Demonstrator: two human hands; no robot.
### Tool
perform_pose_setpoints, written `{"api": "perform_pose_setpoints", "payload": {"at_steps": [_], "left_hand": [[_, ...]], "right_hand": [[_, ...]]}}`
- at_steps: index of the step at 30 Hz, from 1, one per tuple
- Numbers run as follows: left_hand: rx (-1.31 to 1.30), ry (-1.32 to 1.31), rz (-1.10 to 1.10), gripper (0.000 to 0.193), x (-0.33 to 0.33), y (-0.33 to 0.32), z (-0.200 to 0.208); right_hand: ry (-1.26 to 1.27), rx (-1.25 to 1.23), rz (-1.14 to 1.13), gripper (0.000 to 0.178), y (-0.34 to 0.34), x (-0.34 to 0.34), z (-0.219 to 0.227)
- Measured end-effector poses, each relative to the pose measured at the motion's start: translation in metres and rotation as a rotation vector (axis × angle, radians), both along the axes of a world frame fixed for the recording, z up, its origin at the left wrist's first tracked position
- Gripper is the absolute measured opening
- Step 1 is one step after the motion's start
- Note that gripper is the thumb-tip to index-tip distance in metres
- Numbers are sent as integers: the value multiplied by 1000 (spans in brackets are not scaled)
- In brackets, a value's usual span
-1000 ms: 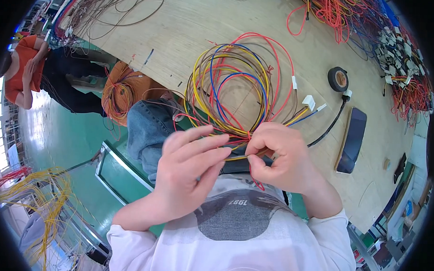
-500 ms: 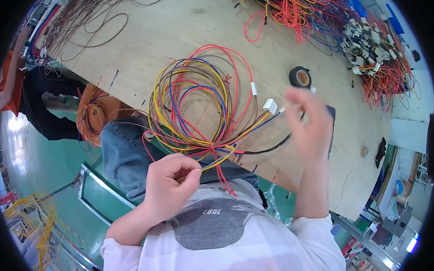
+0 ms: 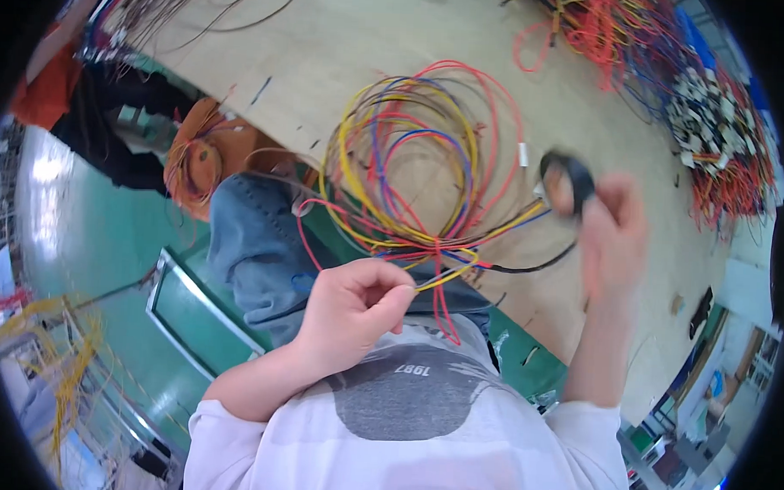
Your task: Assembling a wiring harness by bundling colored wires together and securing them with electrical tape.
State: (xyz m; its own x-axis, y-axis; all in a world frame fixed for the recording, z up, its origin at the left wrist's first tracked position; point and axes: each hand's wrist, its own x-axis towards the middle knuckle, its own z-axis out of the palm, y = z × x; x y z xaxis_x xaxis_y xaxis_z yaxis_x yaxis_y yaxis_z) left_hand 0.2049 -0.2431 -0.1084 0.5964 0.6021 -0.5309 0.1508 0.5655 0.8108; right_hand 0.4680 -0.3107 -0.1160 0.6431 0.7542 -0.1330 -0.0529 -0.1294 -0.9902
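Observation:
A looped coil of yellow, red, blue and brown wires [image 3: 439, 245] lies on the wooden table's near edge, gathered together at its lower side. My left hand [image 3: 355, 311] is closed in a pinch on yellow and grey wire ends that come out of the coil toward me. To the right, my right hand [image 3: 615, 240] grips a roll of black tape [image 3: 582, 177], raised over the table and blurred by motion. A black-sleeved cable [image 3: 538, 269] runs from the coil toward the right hand. The white connector near the tape is mostly hidden.
Bundles of red and yellow wires [image 3: 602, 41] and many white connectors [image 3: 707, 113] heap at the far right of the table [image 3: 269, 42]. Brown wires lie far left. Beside the table, another coil of wires [image 3: 187, 173] rests on an orange surface, near another person's orange clothing [image 3: 48, 90].
My right hand has taken hold of the tape roll and lifted it off the table. My left hand keeps its pinch on the wires. The whole view has shifted somewhat.

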Motion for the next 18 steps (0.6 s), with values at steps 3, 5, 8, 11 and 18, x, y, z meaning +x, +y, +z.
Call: {"api": "perform_pose_setpoints", "payload": {"at_steps": [3, 5, 8, 11, 18], "left_hand": [[-86, 18, 13, 6, -6, 1, -3], [84, 14, 13, 7, -4, -2, -8], [144, -11, 3, 6, -1, -4, -4], [256, -6, -20, 5, -3, -3, -8], [471, 31, -32, 5, -5, -3, -6]], "right_hand": [[786, 141, 420, 40, -30, -61, 20], [776, 107, 422, 39, -39, -85, 28], [567, 182, 487, 38, -54, -99, 16], [415, 173, 485, 37, -55, -109, 6], [297, 143, 432, 32, -56, -117, 5]]}}
